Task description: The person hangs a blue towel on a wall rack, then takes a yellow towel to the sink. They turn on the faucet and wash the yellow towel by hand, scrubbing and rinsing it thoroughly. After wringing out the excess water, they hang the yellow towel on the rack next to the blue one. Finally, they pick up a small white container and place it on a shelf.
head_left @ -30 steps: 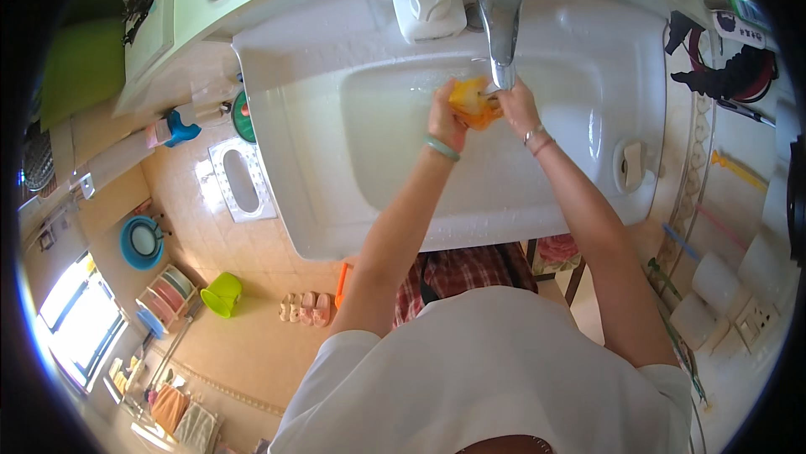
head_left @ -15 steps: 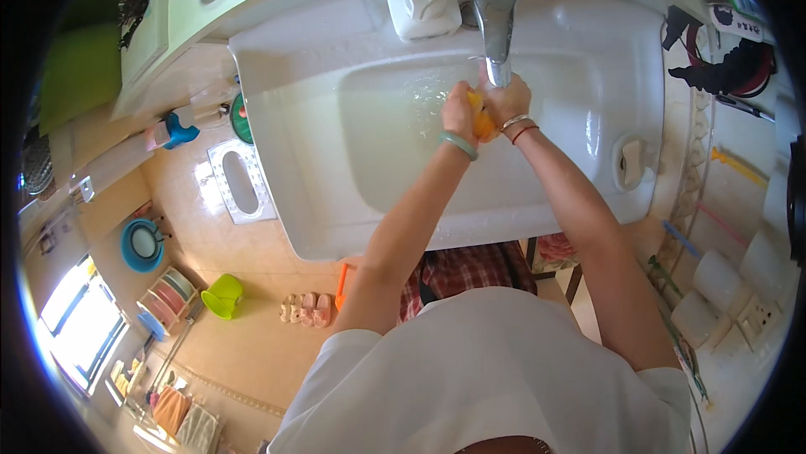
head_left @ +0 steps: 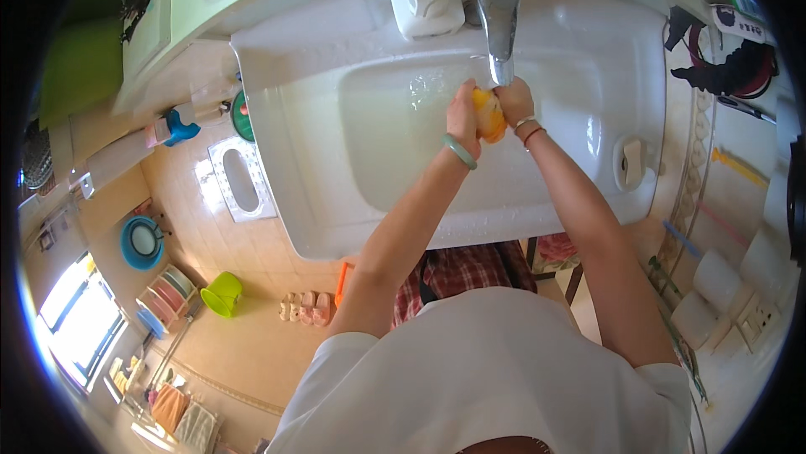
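Far left: a blue round basin sits on the tiled floor, a lime-green cup-shaped container nearer you, and a row of pink slippers just beside it. A white floor grate lies close to the sink's left wall.

Centre: the white sink fills the upper middle of the view. A white soap dispenser stands on its back ledge, just left of the chrome tap. The spout ends directly above your hands.

Your left hand is closed around the left side of the yellow-orange object; a green bangle sits on that wrist. The object is held over the basin, right under the spout, pressed between both hands. What it is cannot be told at this size.

Your right hand is closed on the object's right side, fingers wrapped against it; a thin red band circles the wrist.

Right: a small white piece rests in the recess on the sink's right rim. Beyond it, white cylindrical containers stand near the wall.
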`<state>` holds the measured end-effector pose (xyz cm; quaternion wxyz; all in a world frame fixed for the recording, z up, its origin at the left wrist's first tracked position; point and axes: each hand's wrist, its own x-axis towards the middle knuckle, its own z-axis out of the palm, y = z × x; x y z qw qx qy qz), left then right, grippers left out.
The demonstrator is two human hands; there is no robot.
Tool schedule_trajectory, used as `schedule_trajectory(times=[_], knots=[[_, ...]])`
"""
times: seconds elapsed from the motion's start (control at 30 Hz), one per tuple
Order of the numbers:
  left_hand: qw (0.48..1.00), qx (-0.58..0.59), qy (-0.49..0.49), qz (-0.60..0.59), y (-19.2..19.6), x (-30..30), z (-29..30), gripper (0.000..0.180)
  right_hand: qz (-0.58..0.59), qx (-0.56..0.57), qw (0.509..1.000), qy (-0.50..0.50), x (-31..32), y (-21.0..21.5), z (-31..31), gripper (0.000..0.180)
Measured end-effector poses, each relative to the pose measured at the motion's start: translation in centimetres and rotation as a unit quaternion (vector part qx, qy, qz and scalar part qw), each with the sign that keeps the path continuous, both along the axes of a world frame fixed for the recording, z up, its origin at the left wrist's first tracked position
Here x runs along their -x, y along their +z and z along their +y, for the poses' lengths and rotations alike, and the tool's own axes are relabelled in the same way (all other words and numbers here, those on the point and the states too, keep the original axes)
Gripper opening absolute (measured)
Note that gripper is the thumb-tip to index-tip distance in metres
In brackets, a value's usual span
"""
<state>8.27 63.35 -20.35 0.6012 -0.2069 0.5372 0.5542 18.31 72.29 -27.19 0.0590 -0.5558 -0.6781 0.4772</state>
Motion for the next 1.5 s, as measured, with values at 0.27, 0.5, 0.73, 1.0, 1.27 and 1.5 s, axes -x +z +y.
schedule_trajectory(times=[0.27, 0.5, 0.73, 1.0, 1.27, 1.5], knots=[[0.977, -0.161, 0.026, -0.134, -8.8, 2.3, -2.3, 0.037, 0.193, -0.260, 0.935, 0.142, 2.7, 9.0, -8.9, 0.020], [0.997, -0.017, 0.062, 0.044, -4.6, -0.2, -0.5, 0.027, -0.075, -0.010, 0.997, 0.007, 3.7, 5.9, -1.6, 0.026], [0.991, -0.102, 0.052, 0.067, -7.9, 0.5, -0.4, 0.024, -0.017, -0.227, 0.968, 0.104, 3.5, 5.6, -5.9, 0.017], [0.994, -0.010, -0.064, 0.088, 0.0, 0.2, -0.5, 0.035, -0.056, 0.002, 0.998, 0.011, 0.3, 1.2, -1.2, 0.034], [0.969, -0.182, 0.027, -0.167, -6.0, 4.6, -2.2, 0.037, 0.377, 0.413, 0.797, -0.230, -0.6, 6.2, -1.8, 0.025], [0.842, -0.426, 0.038, -0.328, -10.6, 1.8, -1.7, 0.035, 0.073, -0.207, 0.967, 0.129, 3.9, 11.7, -10.0, 0.017]])
